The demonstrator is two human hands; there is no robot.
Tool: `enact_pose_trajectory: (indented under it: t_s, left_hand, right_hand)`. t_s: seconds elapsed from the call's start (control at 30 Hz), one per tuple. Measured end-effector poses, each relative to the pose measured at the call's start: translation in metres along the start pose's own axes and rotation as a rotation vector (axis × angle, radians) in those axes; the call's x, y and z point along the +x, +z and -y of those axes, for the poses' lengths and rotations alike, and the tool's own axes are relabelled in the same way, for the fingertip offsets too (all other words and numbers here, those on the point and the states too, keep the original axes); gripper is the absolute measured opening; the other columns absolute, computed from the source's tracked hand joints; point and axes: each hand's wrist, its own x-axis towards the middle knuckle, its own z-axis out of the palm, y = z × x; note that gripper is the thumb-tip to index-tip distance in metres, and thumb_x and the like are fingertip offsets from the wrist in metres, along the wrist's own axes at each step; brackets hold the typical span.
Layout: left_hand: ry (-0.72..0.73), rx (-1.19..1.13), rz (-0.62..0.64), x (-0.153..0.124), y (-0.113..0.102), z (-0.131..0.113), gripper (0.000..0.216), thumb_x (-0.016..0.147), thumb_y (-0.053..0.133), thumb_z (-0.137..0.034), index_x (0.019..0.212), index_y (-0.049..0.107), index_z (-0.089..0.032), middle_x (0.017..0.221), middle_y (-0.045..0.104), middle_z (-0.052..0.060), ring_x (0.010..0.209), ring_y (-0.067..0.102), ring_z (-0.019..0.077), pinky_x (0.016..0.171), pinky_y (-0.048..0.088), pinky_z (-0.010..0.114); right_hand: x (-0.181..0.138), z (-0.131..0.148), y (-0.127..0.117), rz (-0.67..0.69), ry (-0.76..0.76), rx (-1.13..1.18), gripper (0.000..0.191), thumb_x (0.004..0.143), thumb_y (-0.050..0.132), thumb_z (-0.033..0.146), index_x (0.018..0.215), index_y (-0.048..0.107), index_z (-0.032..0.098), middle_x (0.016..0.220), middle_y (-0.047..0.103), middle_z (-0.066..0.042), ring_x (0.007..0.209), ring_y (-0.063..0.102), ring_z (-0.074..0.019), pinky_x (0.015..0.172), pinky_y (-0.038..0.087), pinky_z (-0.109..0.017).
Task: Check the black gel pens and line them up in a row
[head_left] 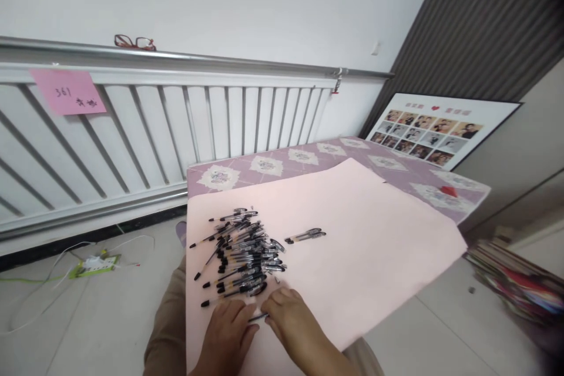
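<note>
Between my two hands, near the front of the pink sheet (pixel 352 235), is a thin dark pen part (pixel 258 317). My left hand (pixel 229 326) has its fingers closed around one end, and my right hand (pixel 286 314) pinches the other. The fingers cover most of the piece, so its full shape is hidden. Just beyond my hands lies a loose pile of black-capped clear pens (pixel 247 252), pointing mostly sideways. A small group of pens (pixel 306 236) sits apart, to the right of the pile.
The sheet covers a table with a purple patterned cloth (pixel 304 157). Behind it stands a white radiator (pixel 247 117) with glasses (pixel 134 42) on the pipe above. A photo board (pixel 440 129) leans at the right. A power strip (pixel 94 266) lies on the floor at left.
</note>
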Motion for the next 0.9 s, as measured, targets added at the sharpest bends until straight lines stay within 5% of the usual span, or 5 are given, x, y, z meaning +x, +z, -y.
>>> enact_pose_trajectory:
  t_s: [0.13,0.37,0.9]
  left_hand:
    - [0.045,0.028,-0.081,0.001,-0.001,0.004,0.023,0.088,0.043,-0.029,0.104,0.056,-0.018,0.096,0.061,0.009,0.087,0.058,0.0205,0.074,0.049,0.033]
    - [0.071,-0.016,-0.047,0.000,0.004,0.007,0.018,0.088,0.043,-0.024,0.098,0.057,-0.019,0.090,0.062,0.007,0.083,0.059,0.0188,0.072,0.050,0.030]
    - [0.137,0.010,-0.028,-0.001,0.016,0.017,0.019,0.088,0.041,-0.023,0.093,0.059,-0.021,0.083,0.064,0.005,0.075,0.062,0.0161,0.066,0.052,0.025]
  right_hand:
    - [-0.008,-0.051,-0.025,-0.123,0.088,0.073,0.016,0.082,0.048,0.016,0.086,0.063,0.023,0.089,0.065,-0.005,0.083,0.056,-0.0190,0.073,0.041,-0.029]
    - [-0.014,-0.138,-0.059,-0.263,0.298,0.029,0.023,0.077,0.041,0.013,0.081,0.062,0.022,0.082,0.060,-0.004,0.081,0.053,-0.0202,0.072,0.043,-0.031]
    - [0.022,-0.190,-0.035,-0.365,0.218,0.003,0.020,0.077,0.047,0.014,0.086,0.064,0.021,0.096,0.060,-0.006,0.094,0.052,-0.0213,0.086,0.042,-0.035]
